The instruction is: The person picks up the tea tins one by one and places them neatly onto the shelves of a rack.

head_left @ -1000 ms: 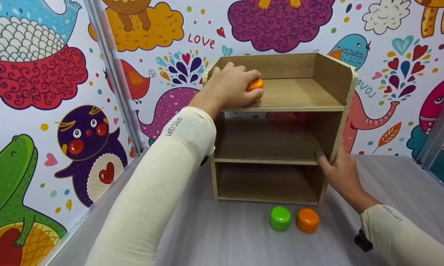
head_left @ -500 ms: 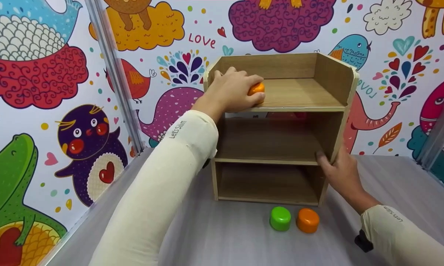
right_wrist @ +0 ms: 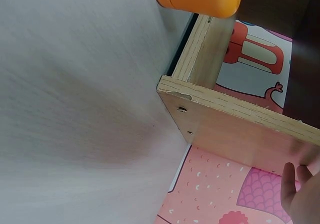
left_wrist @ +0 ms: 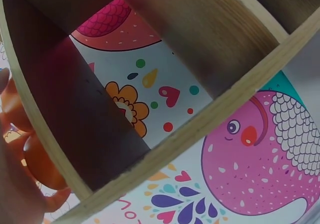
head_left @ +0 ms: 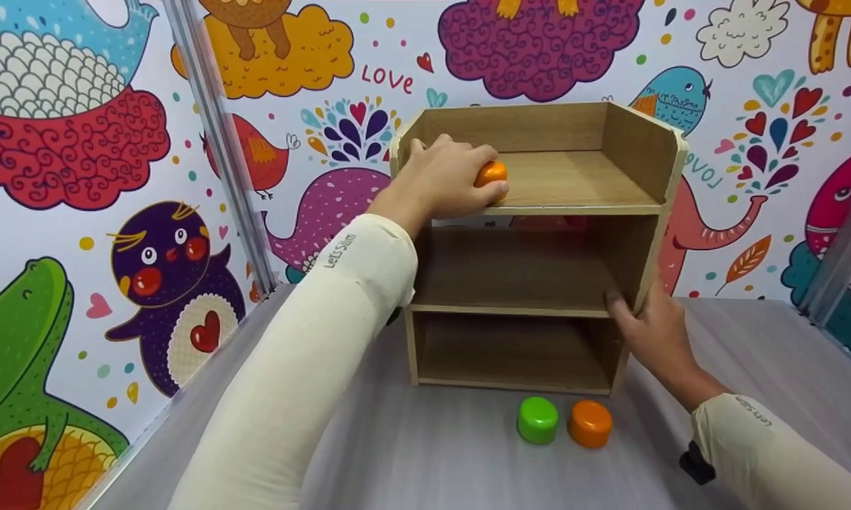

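A small wooden shelf unit point(head_left: 524, 309) with an open top level and two lower levels stands upright on the grey table. On its top level, towards the left, my left hand point(head_left: 448, 176) holds a shiny orange rounded piece point(head_left: 493, 172) between thumb and fingers. The palm hides most of the piece; its orange side point(left_wrist: 42, 159) also shows in the left wrist view. My right hand point(head_left: 655, 336) grips the unit's right side panel, thumb inside at the middle board and fingers outside. In the right wrist view, fingertips point(right_wrist: 288, 184) lie close to the panel's outer face.
A green round-topped cylinder point(head_left: 537, 420) and a similar orange cylinder point(head_left: 590, 423) stand side by side on the grey table point(head_left: 425, 453), in front of the unit's lower right. Printed cartoon wall panels point(head_left: 390, 42) enclose the back and left, with a metal post point(head_left: 220, 142) at the corner.
My left hand has shifted very slightly towards the front edge of the top level, with the orange rounded piece still held. My right hand and the two cylinders stay put.
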`<state>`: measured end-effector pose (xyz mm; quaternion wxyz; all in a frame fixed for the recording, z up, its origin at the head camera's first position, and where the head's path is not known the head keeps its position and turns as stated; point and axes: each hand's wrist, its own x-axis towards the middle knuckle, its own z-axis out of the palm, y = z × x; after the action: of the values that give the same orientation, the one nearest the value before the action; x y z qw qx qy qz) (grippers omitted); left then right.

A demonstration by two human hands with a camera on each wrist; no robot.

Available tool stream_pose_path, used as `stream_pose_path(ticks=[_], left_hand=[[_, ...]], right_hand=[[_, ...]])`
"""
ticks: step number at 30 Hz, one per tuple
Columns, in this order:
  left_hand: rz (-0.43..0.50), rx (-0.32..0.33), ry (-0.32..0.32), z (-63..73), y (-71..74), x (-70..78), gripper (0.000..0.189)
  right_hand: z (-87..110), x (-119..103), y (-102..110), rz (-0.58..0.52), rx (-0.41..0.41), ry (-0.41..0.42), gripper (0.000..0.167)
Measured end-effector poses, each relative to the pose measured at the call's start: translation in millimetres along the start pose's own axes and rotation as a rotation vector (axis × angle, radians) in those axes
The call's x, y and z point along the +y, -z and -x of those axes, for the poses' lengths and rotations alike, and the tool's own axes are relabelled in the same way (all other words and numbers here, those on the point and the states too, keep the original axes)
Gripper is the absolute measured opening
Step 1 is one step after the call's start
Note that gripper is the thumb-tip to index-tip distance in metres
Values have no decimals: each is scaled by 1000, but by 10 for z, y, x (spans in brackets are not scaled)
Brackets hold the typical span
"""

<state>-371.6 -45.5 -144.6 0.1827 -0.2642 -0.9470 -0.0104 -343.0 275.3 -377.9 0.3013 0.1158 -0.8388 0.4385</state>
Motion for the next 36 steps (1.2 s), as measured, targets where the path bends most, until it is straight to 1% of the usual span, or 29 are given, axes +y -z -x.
stream_pose_path(ticks=[3, 7, 14, 22, 26, 28, 33, 36], left_hand=[[10, 0, 8, 17, -5, 0, 60], [6, 18, 6, 52, -18, 11, 65], [-42, 51, -29, 89, -27, 73, 68], [-102, 84, -97, 129, -33, 180, 68], [-132, 91, -129, 163, -32, 231, 69], [-146, 88, -158, 192, -35, 259, 71], [-168, 82, -253, 300, -48, 331, 71], [-169, 82, -291, 364, -71, 366, 70]], right_hand=[[3, -1, 2, -3, -2, -3, 74], [6, -7, -1, 9, 3, -14, 71], [-2, -18, 15, 19, -8, -38, 70], [4, -21, 21, 11, -17, -51, 69], [5, -10, 17, 7, -16, -50, 69], [6, -8, 17, 4, -17, -48, 71], [8, -12, 15, -10, -24, -46, 72], [-2, -8, 10, -5, -5, -27, 70]])
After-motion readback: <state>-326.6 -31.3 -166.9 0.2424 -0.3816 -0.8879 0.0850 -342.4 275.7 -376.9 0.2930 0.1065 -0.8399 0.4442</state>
